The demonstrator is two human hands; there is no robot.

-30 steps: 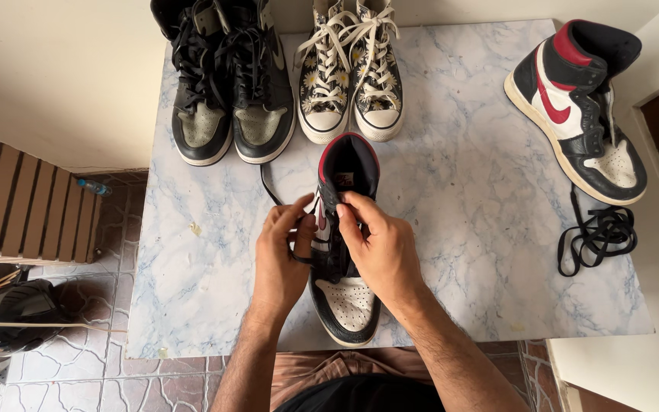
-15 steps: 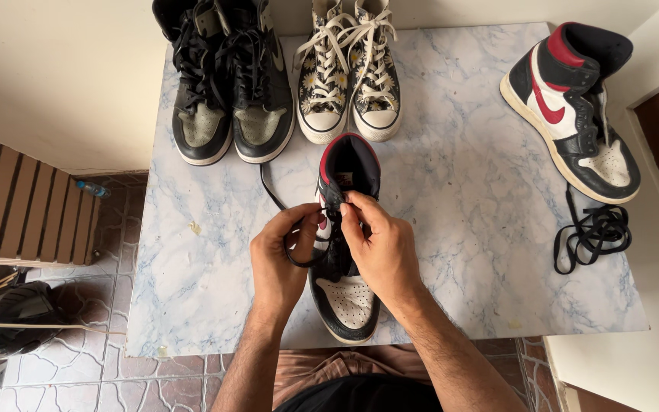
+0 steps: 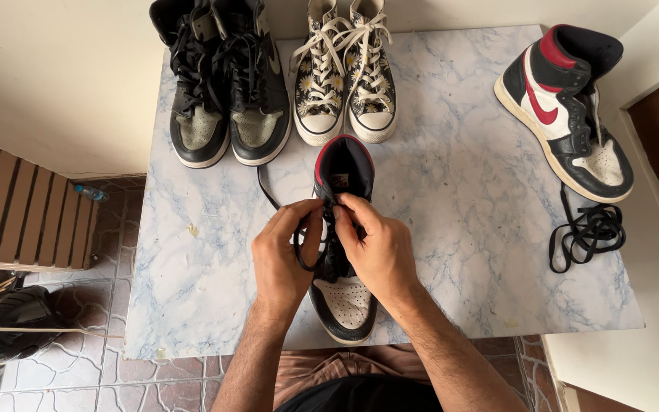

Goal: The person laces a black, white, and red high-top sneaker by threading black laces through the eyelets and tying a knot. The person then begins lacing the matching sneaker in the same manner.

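**Sneaker on marble table, both hands at the lace**

Sneaker (image 3: 342, 252): high-top, black, white and red, standing upright on the table (image 3: 459, 252) with its white perforated toe toward the person and its open collar away. It sits near the table's front edge, roughly midway across.

Left hand (image 3: 282, 259): placed against the sneaker's left side. Thumb and forefinger are pinched on the black lace (image 3: 299, 255), which forms a loop below the fingers. A further length of lace runs from the hand toward the back left of the sneaker and lies flat on the table.

Right hand (image 3: 375, 255): placed over the sneaker's right side and tongue area. Fingertips are closed at the upper eyelets, next to the left hand's fingertips. Whether they grip the lace or the upper itself cannot be told, since the fingers cover the contact point.

Other items, placed relative to the sneaker:
- Black pair (image 3: 223, 84): black-and-grey high-tops with black laces, behind and to the left, at the table's back edge, toes toward the person.
- Floral pair (image 3: 345, 76): daisy-print high-tops with cream laces, directly behind, just beside the black pair.
- Matching sneaker (image 3: 566, 107): same colours, well apart at the back right corner, angled.
- Loose lace (image 3: 585, 236): black, bundled, to the right, just in front of the matching sneaker.
- Helmet (image 3: 9, 332): dark, glossy, on the tiled floor, far left of the table.
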